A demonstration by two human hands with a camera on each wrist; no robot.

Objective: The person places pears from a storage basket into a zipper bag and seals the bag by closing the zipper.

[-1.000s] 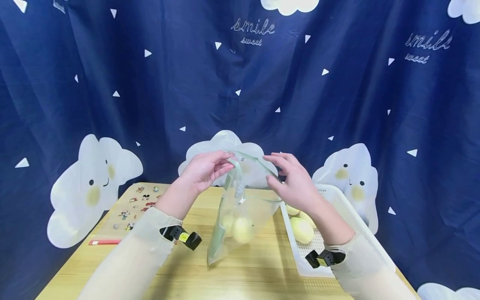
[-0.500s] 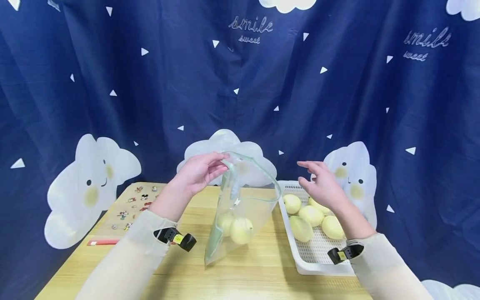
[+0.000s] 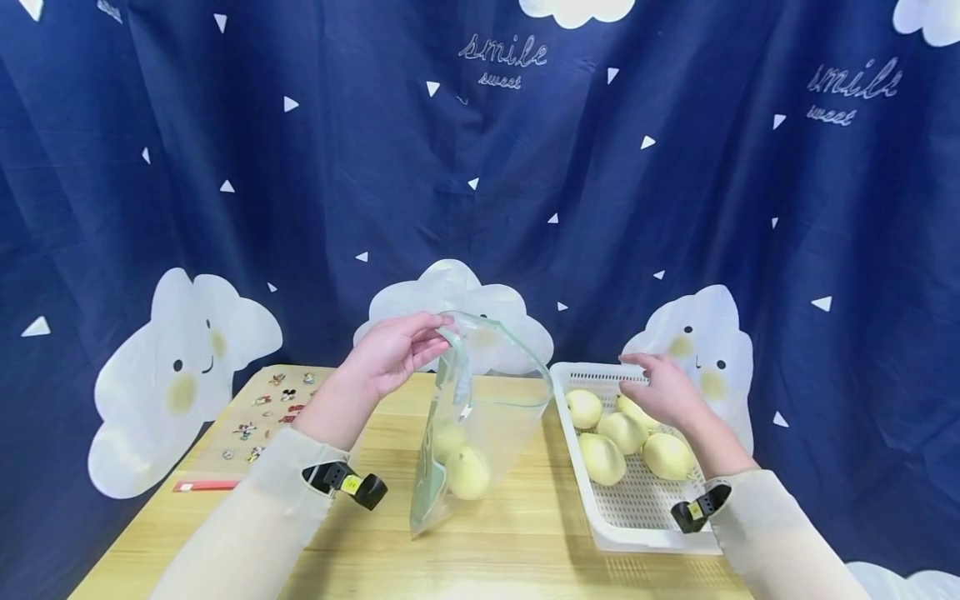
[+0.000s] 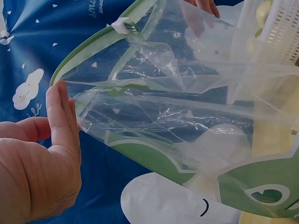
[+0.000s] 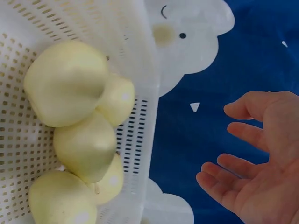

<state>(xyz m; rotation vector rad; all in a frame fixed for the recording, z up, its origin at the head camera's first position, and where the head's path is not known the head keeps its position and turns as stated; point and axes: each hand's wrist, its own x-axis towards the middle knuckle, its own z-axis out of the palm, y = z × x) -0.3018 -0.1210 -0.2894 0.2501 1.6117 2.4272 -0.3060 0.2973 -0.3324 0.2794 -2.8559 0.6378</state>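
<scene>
My left hand [image 3: 397,350] pinches the rim of a clear zip bag [image 3: 510,425] with green trim and green printing. The bag hangs with its mouth open, and a white slider [image 4: 122,25] shows on its edge in the left wrist view. Inside, low down, are two pale yellow pears [image 3: 468,473]. Over the far part of a white plastic basket [image 3: 592,508] is my right hand [image 3: 663,390], fingers parted and holding nothing. Several more pears [image 3: 667,457] lie in that basket. The right wrist view shows the right hand's loosely bent fingers [image 5: 219,182] apart from them.
A see-through sheet with small cartoon figures [image 3: 288,395] lies at the table's left, a red strip [image 3: 206,485] at its near edge. The wooden table [image 3: 360,542] ends against a dark blue curtain [image 3: 420,208] with clouds.
My right hand has left the bag's mouth, moved right and then lowered over the basket. The left hand still holds the rim; the bag has dipped slightly and its mouth sags on the right.
</scene>
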